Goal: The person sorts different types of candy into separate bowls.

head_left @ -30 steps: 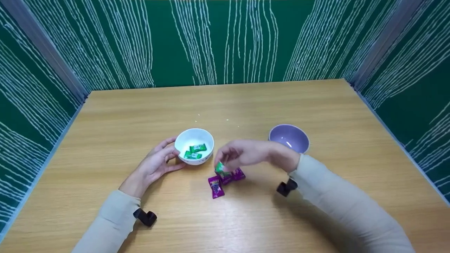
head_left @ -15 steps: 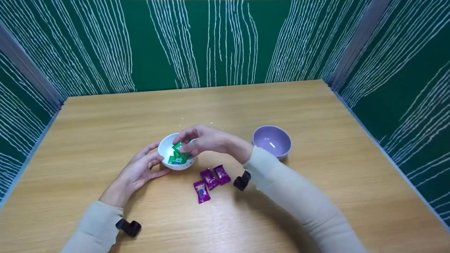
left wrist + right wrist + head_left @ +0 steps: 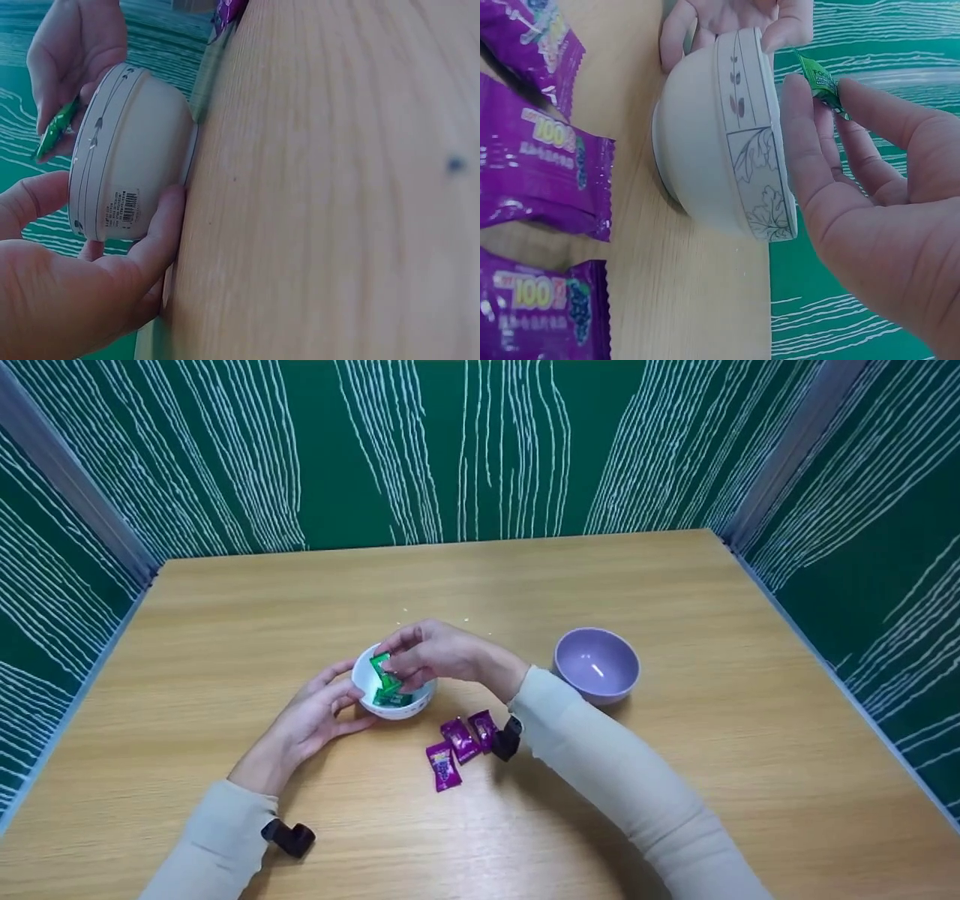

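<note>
A white bowl [image 3: 363,671] with a patterned outer band stands on the table. My left hand [image 3: 319,716] holds it from the left, thumb at the rim and other fingers low on its side. Over the bowl's mouth, my right hand [image 3: 442,652] pinches a green wrapped candy [image 3: 821,81] between thumb and fingers. More green candies [image 3: 391,697] lie inside the bowl, partly hidden by the right hand. Close in front of the bowl, several purple wrapped candies [image 3: 443,767] with grape pictures lie on the tabletop.
To the right stands a purple bowl [image 3: 598,664], just beyond the right forearm. Small white specks [image 3: 466,619] dot the wooden table [image 3: 300,600] behind the white bowl. Green panels with white streaks [image 3: 525,450] enclose the back and sides.
My right hand has lifted the green candy from beside the purple candies and moved left over the white bowl. My left hand has kept its hold on the bowl. The head view has shifted slightly.
</note>
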Available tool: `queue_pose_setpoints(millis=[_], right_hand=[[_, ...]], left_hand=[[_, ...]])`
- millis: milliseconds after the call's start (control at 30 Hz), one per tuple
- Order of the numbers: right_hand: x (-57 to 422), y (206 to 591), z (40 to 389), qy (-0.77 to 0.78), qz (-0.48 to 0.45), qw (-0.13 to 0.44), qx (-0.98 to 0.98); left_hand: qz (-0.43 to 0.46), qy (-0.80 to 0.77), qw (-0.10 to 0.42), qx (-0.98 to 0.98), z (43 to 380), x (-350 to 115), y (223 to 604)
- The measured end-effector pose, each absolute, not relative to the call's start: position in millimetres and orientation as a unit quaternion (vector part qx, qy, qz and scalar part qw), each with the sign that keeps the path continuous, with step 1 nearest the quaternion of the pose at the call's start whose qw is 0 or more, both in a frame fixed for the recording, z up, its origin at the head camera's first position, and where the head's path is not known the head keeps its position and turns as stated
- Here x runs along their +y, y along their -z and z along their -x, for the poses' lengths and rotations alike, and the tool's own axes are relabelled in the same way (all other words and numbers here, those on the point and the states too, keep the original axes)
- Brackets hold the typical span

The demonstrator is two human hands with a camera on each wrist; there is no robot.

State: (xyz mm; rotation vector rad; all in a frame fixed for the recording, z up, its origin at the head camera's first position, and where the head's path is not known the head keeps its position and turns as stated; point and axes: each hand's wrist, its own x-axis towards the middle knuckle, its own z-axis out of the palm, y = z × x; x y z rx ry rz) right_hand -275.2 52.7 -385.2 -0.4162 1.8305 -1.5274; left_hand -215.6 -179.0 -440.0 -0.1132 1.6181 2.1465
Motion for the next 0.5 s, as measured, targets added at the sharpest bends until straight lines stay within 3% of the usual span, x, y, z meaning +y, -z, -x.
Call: queue_pose_setpoints(millis=[500], right_hand=[[46.3,392.8,283.2,0.604,0.127,0.358,0.701]], left_hand=[[0.035,-0.784,0.223,0.578,216.8,-180.4,440.8]])
